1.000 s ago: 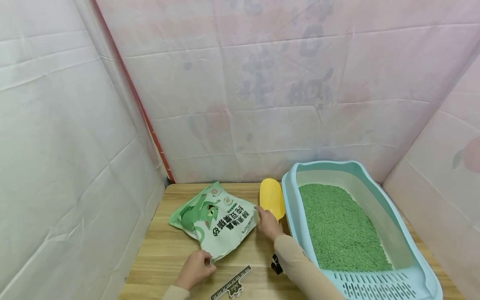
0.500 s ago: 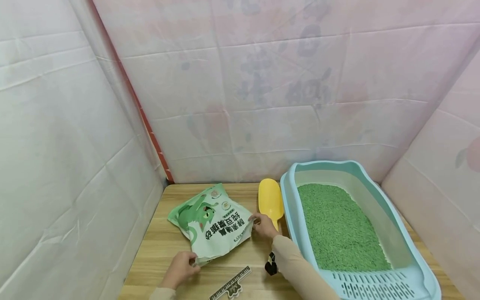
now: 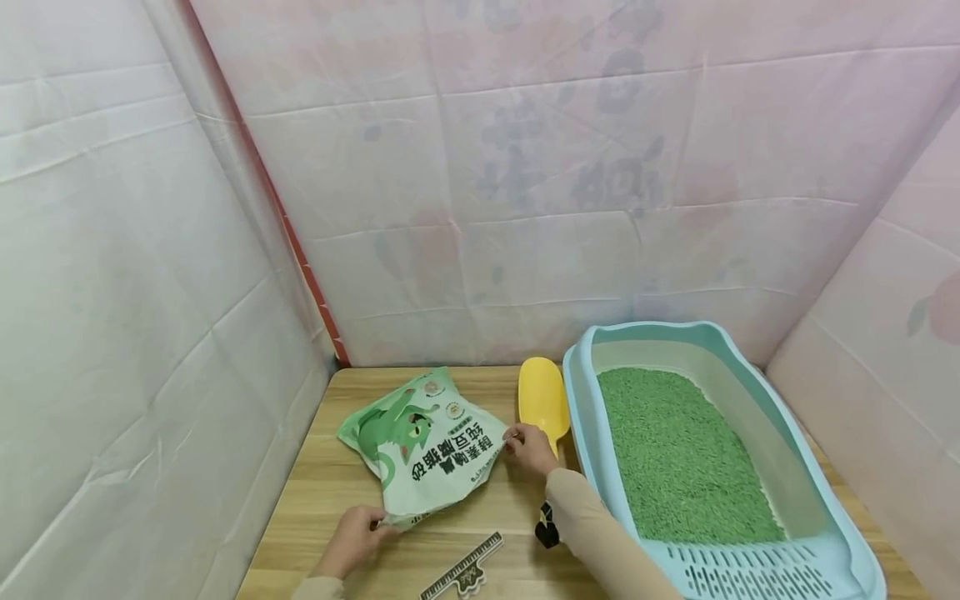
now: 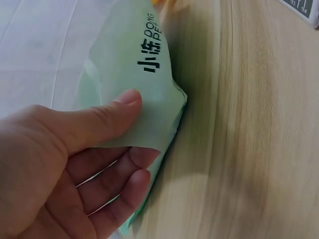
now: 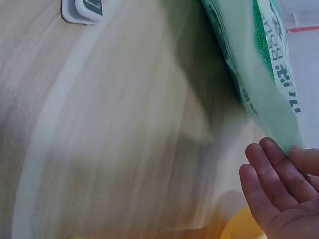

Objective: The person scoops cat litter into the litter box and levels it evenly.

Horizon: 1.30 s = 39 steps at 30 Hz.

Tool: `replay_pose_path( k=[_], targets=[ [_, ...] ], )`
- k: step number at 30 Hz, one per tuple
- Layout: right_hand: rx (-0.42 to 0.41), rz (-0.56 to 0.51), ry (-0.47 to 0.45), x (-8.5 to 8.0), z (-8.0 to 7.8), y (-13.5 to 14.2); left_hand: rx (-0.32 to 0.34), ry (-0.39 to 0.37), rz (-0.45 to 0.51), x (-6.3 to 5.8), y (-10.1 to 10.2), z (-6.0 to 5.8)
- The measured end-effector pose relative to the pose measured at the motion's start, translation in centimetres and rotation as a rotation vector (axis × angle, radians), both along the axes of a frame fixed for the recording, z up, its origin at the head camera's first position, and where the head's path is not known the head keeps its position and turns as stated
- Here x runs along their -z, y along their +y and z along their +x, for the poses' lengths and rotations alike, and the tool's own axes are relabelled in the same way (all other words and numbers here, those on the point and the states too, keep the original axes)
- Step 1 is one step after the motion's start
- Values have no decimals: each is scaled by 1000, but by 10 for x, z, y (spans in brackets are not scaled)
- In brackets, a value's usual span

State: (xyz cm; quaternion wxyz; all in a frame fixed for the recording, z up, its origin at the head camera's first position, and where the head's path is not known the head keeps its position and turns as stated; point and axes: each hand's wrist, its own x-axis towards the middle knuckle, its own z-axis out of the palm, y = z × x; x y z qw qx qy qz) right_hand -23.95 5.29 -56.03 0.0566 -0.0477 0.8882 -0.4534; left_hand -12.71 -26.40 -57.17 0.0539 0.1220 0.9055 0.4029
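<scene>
A green and white cat litter bag (image 3: pixel 431 454), printed with a green cat and dark lettering, lies at the left of the table. My left hand (image 3: pixel 352 537) pinches its near left corner; in the left wrist view the thumb presses the pale bag (image 4: pixel 117 94) from above, with fingers beneath. At the near right corner my right hand (image 3: pixel 531 450) pinches the bag between thumb and fingers. In the right wrist view that hand (image 5: pixel 284 191) has the bag's tapered corner (image 5: pixel 279 119) at its fingertips.
A yellow scoop (image 3: pixel 542 396) lies just beyond my right hand, beside a blue litter box (image 3: pixel 588 433) holding green pellets. In front lies a clip with a piano-key pattern (image 3: pixel 465 568). A small black object (image 3: pixel 546 527) is by my right sleeve. Draped sheets enclose the table.
My left hand has moved left with the bag's near corner. My right hand has shifted slightly left, drawing the right corner nearer. Lettering along the near edge now shows.
</scene>
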Motion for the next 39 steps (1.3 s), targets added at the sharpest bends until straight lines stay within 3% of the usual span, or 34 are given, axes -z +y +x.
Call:
replay_pose_path(
  k=[3,7,15,22,31,39],
  targets=[
    [-22,30,31,-1,-2,2,-38,-18,23,2,-6,2],
    [-13,32,-5,-4,-4,1,-122,-69,58,7,-11,4],
    [69,-19,-95,-9,-3,-4,-258,-141,68,15,-13,2],
    [152,-84,-93,-10,-3,-10,-348,-163,40,14,-8,-1],
    [259,-121,-55,-7,-3,-15,-372,-225,53,8,-8,-3],
    [301,-68,-28,-8,-2,-18,-334,-398,157,11,-9,-9]
  ],
)
